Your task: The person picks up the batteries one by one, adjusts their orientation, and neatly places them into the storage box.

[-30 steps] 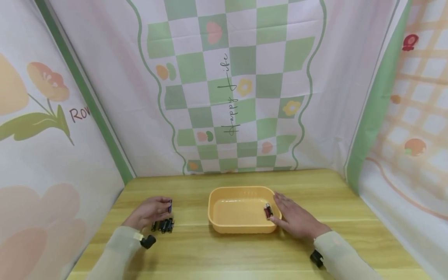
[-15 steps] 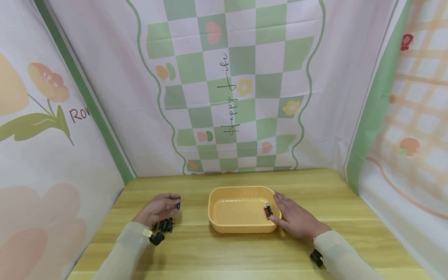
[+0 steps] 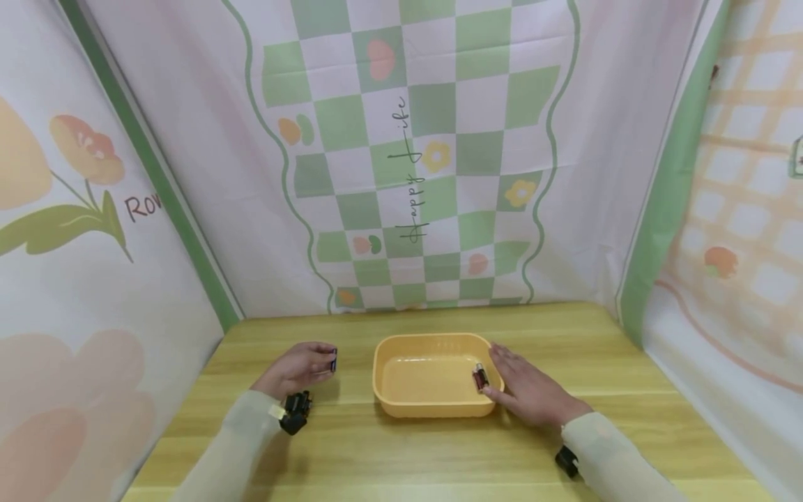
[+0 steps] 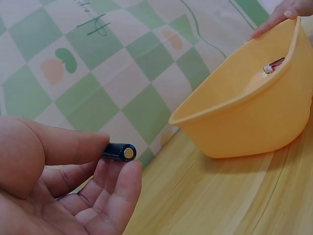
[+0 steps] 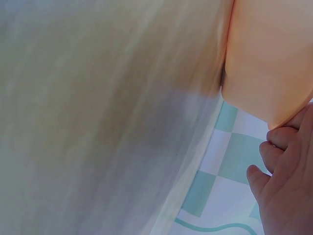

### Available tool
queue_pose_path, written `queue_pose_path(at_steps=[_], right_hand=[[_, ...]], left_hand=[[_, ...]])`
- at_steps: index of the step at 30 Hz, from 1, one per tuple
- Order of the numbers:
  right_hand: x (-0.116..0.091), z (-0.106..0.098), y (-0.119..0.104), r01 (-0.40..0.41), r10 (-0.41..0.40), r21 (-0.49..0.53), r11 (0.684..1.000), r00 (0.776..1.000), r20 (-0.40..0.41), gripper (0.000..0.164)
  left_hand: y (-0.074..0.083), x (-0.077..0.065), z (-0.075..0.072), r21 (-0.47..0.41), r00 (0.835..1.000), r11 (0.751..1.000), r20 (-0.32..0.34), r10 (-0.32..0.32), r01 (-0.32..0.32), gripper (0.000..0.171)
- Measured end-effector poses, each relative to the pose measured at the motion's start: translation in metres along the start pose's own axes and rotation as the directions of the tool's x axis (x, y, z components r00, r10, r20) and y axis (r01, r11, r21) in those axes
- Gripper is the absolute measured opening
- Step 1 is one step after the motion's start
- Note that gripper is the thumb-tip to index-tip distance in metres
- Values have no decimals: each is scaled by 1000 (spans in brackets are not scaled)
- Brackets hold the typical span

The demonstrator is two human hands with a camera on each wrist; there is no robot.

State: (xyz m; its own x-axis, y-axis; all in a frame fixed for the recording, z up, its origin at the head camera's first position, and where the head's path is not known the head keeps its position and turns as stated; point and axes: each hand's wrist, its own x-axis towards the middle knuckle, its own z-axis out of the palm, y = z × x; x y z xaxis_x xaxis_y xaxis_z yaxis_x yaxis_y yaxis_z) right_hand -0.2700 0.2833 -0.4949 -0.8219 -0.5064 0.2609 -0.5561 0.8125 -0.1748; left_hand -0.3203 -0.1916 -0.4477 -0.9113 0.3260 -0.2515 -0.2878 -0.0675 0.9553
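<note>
My left hand pinches a dark blue battery between thumb and fingertips, raised off the table, to the left of a yellow plastic basin. The battery's round metal end faces the left wrist camera. My right hand rests against the basin's right side with fingers extended and thumb at the rim. Inside the basin, near that hand, lie reddish-brown batteries; their exact number is hard to tell. Several dark batteries lie on the table by my left wrist, partly hidden by the wrist camera.
The wooden table carries the basin near its middle. A green-and-white checked cloth hangs behind the table's far edge. Printed cloths also hang at both sides. A small black camera sits on my right wrist.
My left hand has moved right and slightly away from me with the battery, from above the pile towards the basin. The right hand and the basin have stayed in place.
</note>
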Motion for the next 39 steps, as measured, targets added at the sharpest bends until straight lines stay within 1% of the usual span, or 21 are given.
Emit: queue_pose_path(at_steps=[3, 8, 11, 20, 26, 29, 33, 39], right_hand=[[0, 0, 0, 9, -9, 1, 1000, 1000, -8, 80], [-1, 0, -1, 13, -13, 1, 1000, 1000, -16, 79], [-1, 0, -1, 15, -15, 4, 1000, 1000, -14, 79], [-1, -1, -1, 9, -9, 11, 1000, 1000, -3, 79], [-1, 1, 0, 11, -11, 5, 1000, 1000, -14, 79], [-1, 1, 0, 7, -7, 8, 1000, 1000, -10, 80], [-1, 0, 0, 3, -3, 10, 1000, 1000, 1, 79], [-1, 0, -1, 6, -6, 7, 1000, 1000, -4, 80]], left_hand=[[1, 3, 5, 9, 1000, 1000, 9, 3, -3, 28], [2, 7, 14, 3, 1000, 1000, 25, -3, 3, 22], [3, 9, 19, 8, 999, 1000, 47, 4, -5, 21], [4, 16, 35, 19, 998, 1000, 68, 8, -10, 30], [3, 20, 42, 39, 997, 999, 74, 14, -17, 25], [2, 23, 45, 40, 997, 999, 78, 13, -16, 23], [2, 27, 50, 41, 998, 999, 66, 8, -11, 22], [7, 32, 61, 45, 996, 999, 86, 6, -10, 29]])
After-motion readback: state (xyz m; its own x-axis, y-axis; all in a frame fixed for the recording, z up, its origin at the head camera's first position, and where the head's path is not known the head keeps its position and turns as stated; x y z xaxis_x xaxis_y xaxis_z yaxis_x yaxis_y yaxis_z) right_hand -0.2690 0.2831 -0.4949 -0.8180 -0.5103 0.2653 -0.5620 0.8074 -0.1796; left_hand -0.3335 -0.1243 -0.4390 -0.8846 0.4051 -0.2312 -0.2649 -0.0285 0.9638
